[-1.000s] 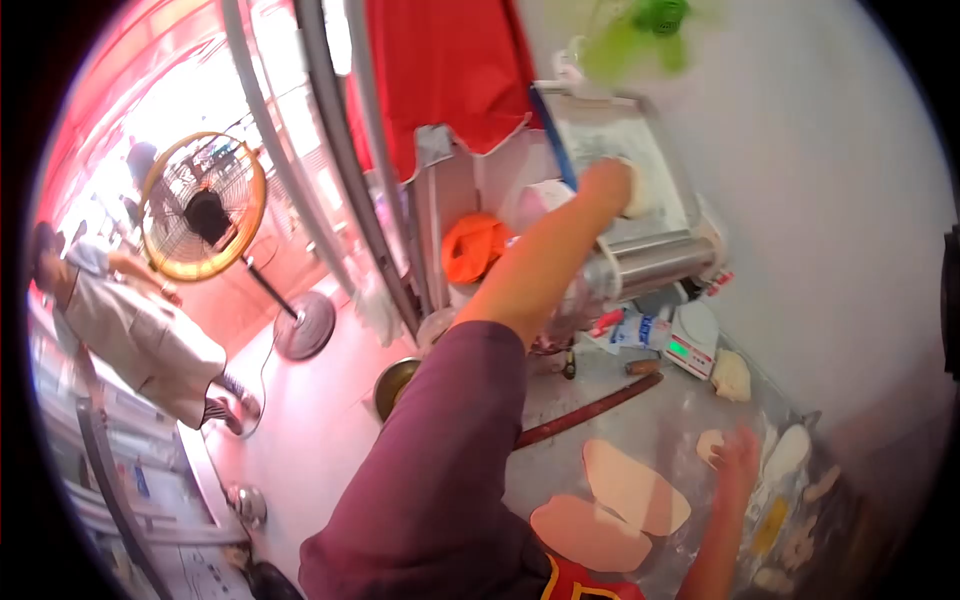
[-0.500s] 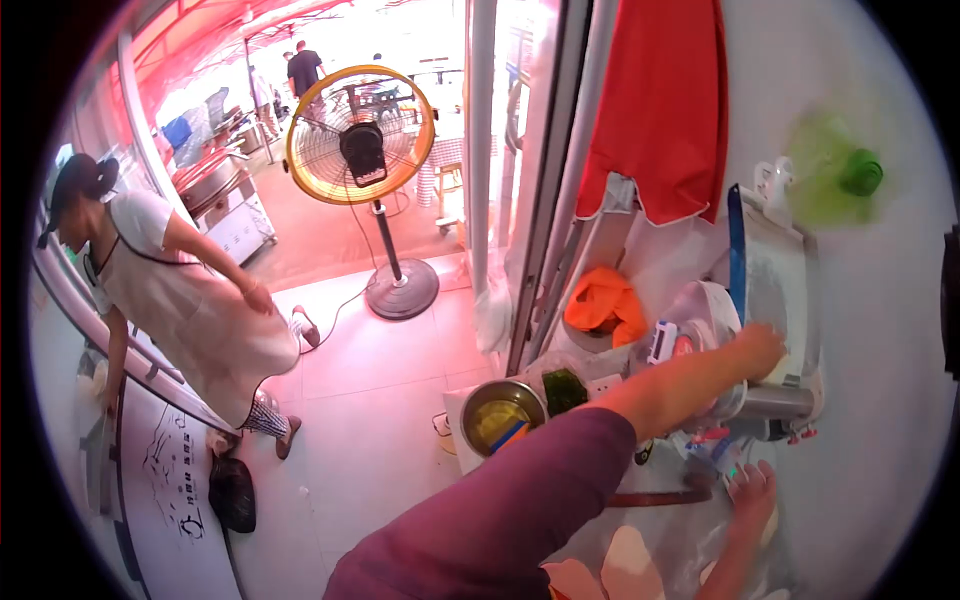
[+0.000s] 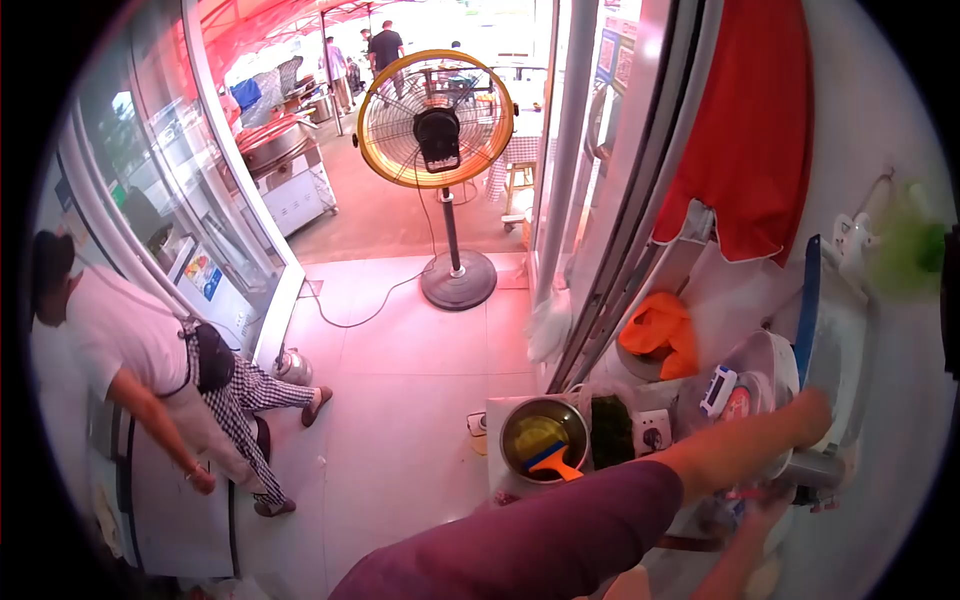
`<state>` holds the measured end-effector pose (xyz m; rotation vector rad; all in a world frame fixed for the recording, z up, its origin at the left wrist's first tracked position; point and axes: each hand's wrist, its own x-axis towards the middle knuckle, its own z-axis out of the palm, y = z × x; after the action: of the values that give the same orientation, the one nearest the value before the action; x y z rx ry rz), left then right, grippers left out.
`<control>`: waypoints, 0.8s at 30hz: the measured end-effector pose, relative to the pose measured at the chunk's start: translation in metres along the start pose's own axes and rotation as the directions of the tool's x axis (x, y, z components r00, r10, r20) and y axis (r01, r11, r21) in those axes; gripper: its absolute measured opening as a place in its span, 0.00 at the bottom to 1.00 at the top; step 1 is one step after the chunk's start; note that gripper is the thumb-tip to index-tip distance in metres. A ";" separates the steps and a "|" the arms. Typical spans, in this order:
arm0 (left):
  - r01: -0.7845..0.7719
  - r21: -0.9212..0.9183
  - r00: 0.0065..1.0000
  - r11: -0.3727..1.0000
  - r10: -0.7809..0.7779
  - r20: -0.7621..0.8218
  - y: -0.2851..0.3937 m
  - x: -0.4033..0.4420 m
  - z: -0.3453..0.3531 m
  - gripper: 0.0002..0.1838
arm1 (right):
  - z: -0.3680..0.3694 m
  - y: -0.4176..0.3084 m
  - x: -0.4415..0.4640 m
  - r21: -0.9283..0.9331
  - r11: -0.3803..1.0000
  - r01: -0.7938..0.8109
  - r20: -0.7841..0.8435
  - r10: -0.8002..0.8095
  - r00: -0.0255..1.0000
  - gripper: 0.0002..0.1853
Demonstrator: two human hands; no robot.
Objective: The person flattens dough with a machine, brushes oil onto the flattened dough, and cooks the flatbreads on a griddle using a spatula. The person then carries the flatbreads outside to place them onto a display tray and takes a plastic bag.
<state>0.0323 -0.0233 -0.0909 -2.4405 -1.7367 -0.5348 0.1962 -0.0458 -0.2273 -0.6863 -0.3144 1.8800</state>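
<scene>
My left hand [image 3: 815, 418], at the end of a purple sleeve, reaches to a pale, blue-edged appliance [image 3: 840, 330] on the right. Its fingers are hidden from view. Lower down, my right hand [image 3: 765, 515] is smeared by motion among small packages, and what it touches is unclear. Nearest my left forearm are a clear plastic tub [image 3: 765, 355] and a small white-and-blue device with a display [image 3: 717, 390]. A metal bowl [image 3: 510, 455] holds yellowish contents and an orange-handled scraper [image 3: 555, 462]. Beside it lies a dark green bundle [image 3: 611, 430] in clear plastic.
A power socket [image 3: 653, 430] sits by the green bundle. Orange cloth [image 3: 660, 335] and red cloth [image 3: 740, 130] are behind. A yellow standing fan [image 3: 436, 120] occupies the doorway, its cord across the floor. A co-worker [image 3: 150, 340] stands at left by the glass door.
The view has turned left, shifting the scene rightward. My right hand, spread earlier, has moved up toward the small packages. The co-worker has changed stance, arm lowered.
</scene>
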 end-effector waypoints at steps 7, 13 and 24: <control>-0.006 -0.011 0.995 1.000 0.007 0.097 0.002 -0.006 -0.016 0.13 | 0.016 0.023 0.007 -0.092 0.993 0.069 -0.182 -0.085 0.980 0.24; 0.002 -0.045 0.998 0.999 -0.005 -0.057 0.002 -0.004 -0.003 0.11 | -0.041 0.028 0.032 -0.404 0.855 0.325 0.063 -0.328 0.943 0.26; -0.010 -0.043 0.997 0.999 0.013 0.074 0.002 -0.008 -0.018 0.13 | -0.010 0.053 -0.015 -0.479 0.742 0.468 0.090 -0.489 0.868 0.32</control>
<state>0.0280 -0.0360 -0.0762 -2.5290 -1.7556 -0.4902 0.1662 -0.0813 -0.2576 -0.8802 -0.8787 1.2841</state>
